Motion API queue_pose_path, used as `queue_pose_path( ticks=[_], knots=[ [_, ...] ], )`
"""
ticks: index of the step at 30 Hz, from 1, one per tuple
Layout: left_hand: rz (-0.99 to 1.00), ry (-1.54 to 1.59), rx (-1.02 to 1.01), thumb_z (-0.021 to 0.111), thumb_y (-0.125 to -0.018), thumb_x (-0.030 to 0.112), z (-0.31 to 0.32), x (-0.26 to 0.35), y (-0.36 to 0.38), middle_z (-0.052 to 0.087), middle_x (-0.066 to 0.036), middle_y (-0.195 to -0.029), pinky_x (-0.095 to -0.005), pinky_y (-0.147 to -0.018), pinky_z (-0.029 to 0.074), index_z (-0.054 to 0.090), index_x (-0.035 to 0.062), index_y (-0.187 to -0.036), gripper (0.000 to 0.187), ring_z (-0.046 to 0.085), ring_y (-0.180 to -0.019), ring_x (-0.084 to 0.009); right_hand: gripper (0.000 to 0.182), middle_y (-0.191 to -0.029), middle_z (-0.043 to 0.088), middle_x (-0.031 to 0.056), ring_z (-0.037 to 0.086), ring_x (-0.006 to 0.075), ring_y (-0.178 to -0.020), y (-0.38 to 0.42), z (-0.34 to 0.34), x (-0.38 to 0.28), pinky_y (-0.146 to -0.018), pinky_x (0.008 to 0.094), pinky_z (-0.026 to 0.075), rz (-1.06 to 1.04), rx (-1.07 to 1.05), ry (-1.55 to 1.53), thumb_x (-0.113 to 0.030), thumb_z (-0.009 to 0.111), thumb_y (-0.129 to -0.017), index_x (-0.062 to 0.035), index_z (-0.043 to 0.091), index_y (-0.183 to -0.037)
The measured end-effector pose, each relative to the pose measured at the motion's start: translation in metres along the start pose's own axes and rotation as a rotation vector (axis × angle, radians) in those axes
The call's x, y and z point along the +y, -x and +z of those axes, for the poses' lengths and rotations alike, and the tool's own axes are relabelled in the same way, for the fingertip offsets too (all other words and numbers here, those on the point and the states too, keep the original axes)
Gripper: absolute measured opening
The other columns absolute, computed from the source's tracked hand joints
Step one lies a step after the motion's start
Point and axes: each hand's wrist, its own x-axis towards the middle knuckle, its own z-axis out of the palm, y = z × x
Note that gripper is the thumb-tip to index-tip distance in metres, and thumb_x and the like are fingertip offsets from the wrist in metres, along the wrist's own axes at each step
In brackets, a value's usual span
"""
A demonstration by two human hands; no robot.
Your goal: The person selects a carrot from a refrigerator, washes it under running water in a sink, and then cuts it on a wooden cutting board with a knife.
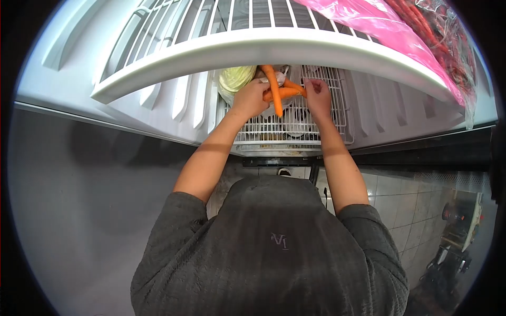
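My left hand (pixel 252 98) is closed around the left end of an orange carrot (pixel 286 94) lying crosswise. A longer carrot (pixel 275 92) hangs down in front of it, tip toward me. Another carrot (pixel 293 85) lies just behind, partly hidden. At the carrots' right ends is my right hand (pixel 319 98), its fingers curled together; what they pinch cannot be made out. Crinkled clear plastic (pixel 278 79) lies around the carrots. A pale green cabbage (pixel 235 78), partly covered by plastic, sits beyond my left hand.
The carrots are over a lower white wire rack (pixel 274 134) inside a fridge. Above my hands, an upper wire shelf with a thick white front edge (pixel 274 46) juts out. It carries a pink plastic bag (pixel 379 26) and bagged red items (pixel 440 39) on the right. Ribbed walls flank both sides.
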Motion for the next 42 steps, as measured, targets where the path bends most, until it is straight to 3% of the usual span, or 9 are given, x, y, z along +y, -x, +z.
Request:
queue_pose_path(
  ticks=[2, 6, 9, 12, 19, 29, 33, 35, 42],
  knots=[
    [0.037, -0.005, 0.015, 0.069, -0.068, 0.013, -0.005, 0.002, 0.004, 0.059, -0.010, -0.092, -0.0409, -0.073, 0.049, 0.063, 0.0110, -0.099, 0.031, 0.059, -0.085, -0.0322, 0.032, -0.094, 0.065, 0.0100, 0.061, 0.0180, -0.085, 0.008, -0.007, -0.006, -0.074, 0.0313, 0.048, -0.269, 0.087, 0.275, -0.024, 0.068, -0.082, -0.0002, 0.059, -0.102],
    [0.125, 0.066, 0.050, 0.069, -0.066, 0.013, -0.023, 0.013, 0.009, 0.060, -0.006, -0.095, -0.0399, -0.077, 0.049, 0.065, 0.0121, -0.102, 0.036, 0.059, -0.090, -0.0294, 0.041, -0.098, 0.064, 0.0098, 0.061, 0.0189, -0.088, 0.041, -0.028, -0.046, -0.076, 0.0310, 0.048, -0.143, -0.261, 0.032, -0.025, 0.070, -0.080, -0.0027, 0.058, -0.112],
    [0.391, 0.043, 0.086, 0.071, -0.063, 0.013, -0.022, 0.006, 0.005, 0.061, -0.005, -0.097, -0.0407, -0.081, 0.047, 0.064, 0.0109, -0.103, 0.041, 0.057, -0.091, -0.0293, 0.041, -0.110, 0.061, 0.0088, 0.059, 0.0144, -0.093, 0.058, -0.024, -0.050, -0.084, 0.0285, 0.046, -0.394, -0.423, 0.000, -0.017, 0.069, -0.082, -0.0030, 0.057, -0.118],
    [0.276, 0.162, -0.028, 0.074, -0.064, 0.015, -0.020, 0.011, 0.007, 0.060, -0.008, -0.105, -0.0403, -0.089, 0.043, 0.063, 0.0075, -0.105, 0.043, 0.054, -0.100, -0.0298, 0.039, -0.110, 0.061, 0.0082, 0.059, 0.0136, -0.095, 0.061, -0.024, -0.050, -0.086, 0.0275, 0.046, -0.238, -0.504, -0.077, -0.013, 0.066, -0.084, -0.0033, 0.056, -0.120],
    [0.177, 0.330, 0.279, 0.071, -0.072, 0.014, -0.027, 0.005, 0.042, 0.055, -0.013, -0.114, -0.0367, -0.096, 0.040, 0.059, 0.0050, -0.114, 0.044, 0.049, -0.112, -0.0290, 0.018, -0.091, 0.064, 0.0047, 0.061, 0.0112, -0.083, 0.057, -0.063, -0.061, -0.077, 0.0246, 0.048, -0.051, -0.169, -0.331, -0.016, 0.058, -0.091, -0.0007, 0.060, -0.102],
    [0.098, 0.545, 0.126, 0.064, -0.083, 0.015, -0.018, 0.006, 0.054, 0.061, -0.007, -0.106, -0.0294, -0.084, 0.043, 0.063, 0.0060, -0.110, 0.029, 0.056, -0.097, -0.0163, 0.027, -0.089, 0.057, 0.0023, 0.054, 0.0113, -0.074, 0.067, -0.099, -0.052, -0.069, 0.0263, 0.046, 0.065, 0.113, -0.550, -0.028, 0.058, -0.091, -0.0045, 0.054, -0.104],
    [0.072, 0.690, -0.024, 0.063, -0.086, 0.018, -0.022, 0.023, 0.056, 0.062, -0.007, -0.104, -0.0275, -0.082, 0.044, 0.059, 0.0038, -0.115, 0.033, 0.057, -0.094, -0.0136, 0.026, -0.085, 0.057, 0.0049, 0.055, 0.0125, -0.066, 0.079, -0.096, -0.071, -0.064, 0.0260, 0.048, 0.131, 0.151, -0.619, -0.028, 0.057, -0.091, -0.0046, 0.053, -0.102],
    [0.047, 1.007, -0.164, 0.060, -0.090, 0.020, -0.027, 0.040, 0.059, 0.062, -0.006, -0.101, -0.0264, -0.080, 0.045, 0.054, 0.0009, -0.121, 0.037, 0.057, -0.091, -0.0112, 0.027, -0.084, 0.057, 0.0063, 0.058, 0.0147, -0.064, 0.084, -0.089, -0.077, -0.063, 0.0277, 0.051, 0.249, 0.119, -0.658, -0.028, 0.057, -0.090, -0.0038, 0.052, -0.102],
    [-0.048, 1.181, -0.148, 0.052, -0.095, 0.024, -0.027, 0.034, 0.064, 0.062, -0.005, -0.096, -0.0245, -0.080, 0.044, 0.052, -0.0024, -0.122, 0.037, 0.057, -0.087, -0.0096, 0.039, -0.088, 0.061, 0.0095, 0.065, 0.0185, -0.075, 0.098, -0.081, -0.095, -0.072, 0.0293, 0.052, 0.305, -0.078, -0.535, -0.035, 0.052, -0.093, 0.0008, 0.053, -0.109]
  ],
)
